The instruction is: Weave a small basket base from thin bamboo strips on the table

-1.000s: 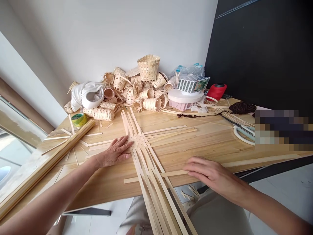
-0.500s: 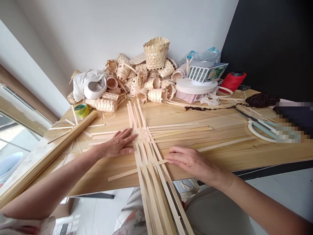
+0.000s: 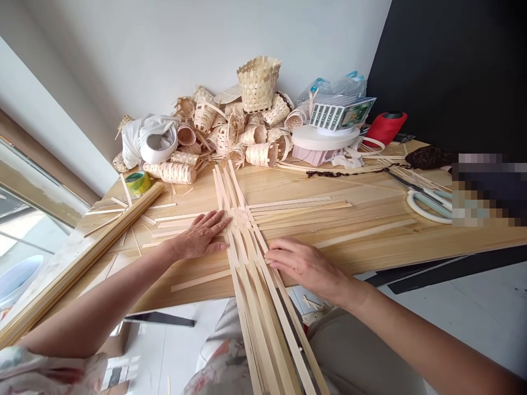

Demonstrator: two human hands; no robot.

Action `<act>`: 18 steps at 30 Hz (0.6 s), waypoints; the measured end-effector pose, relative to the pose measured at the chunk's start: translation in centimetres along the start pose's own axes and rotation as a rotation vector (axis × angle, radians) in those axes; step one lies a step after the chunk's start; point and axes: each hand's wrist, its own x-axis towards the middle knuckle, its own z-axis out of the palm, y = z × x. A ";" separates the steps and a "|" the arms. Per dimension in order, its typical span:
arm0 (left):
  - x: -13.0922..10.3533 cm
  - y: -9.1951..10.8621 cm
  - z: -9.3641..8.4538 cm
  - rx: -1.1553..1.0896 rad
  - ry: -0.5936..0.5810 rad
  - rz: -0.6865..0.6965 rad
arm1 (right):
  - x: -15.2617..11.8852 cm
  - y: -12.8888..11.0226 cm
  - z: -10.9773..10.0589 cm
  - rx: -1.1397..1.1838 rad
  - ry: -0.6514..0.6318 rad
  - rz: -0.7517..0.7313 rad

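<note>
Several long pale wooden strips (image 3: 263, 318) run from the table's middle over its near edge. Crosswise strips (image 3: 300, 207) are woven through them at the centre. My left hand (image 3: 203, 236) lies flat with spread fingers, its fingertips on the left side of the weave. My right hand (image 3: 302, 266) is at the right edge of the long strips, its fingers pinched at the end of a cross strip. That strip's other end (image 3: 200, 281) sticks out to the left, below my left hand.
Small woven baskets (image 3: 258, 88) are piled against the wall. Scissors (image 3: 430, 200), a red thread spool (image 3: 386, 129) and a white turntable (image 3: 325, 137) are at the right. On the left are a strip bundle (image 3: 82, 263), a tape roll (image 3: 138, 182) and a white cloth (image 3: 135, 140).
My right hand has moved left, against the long strips, and less of the cross strip shows beside it. The cross strip's left end reaches further left. The view has shifted slightly.
</note>
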 end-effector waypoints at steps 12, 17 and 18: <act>0.1 0.4 0.0 0.032 -0.030 -0.029 | -0.2 -0.4 0.5 -0.025 0.016 0.015; 0.0 -0.1 -1.4 -0.157 -0.081 -0.029 | -0.3 0.1 -0.2 -0.044 -0.001 0.004; -0.2 -0.6 -2.3 -0.249 -0.105 -0.023 | -0.5 0.4 -0.5 -0.027 -0.003 0.002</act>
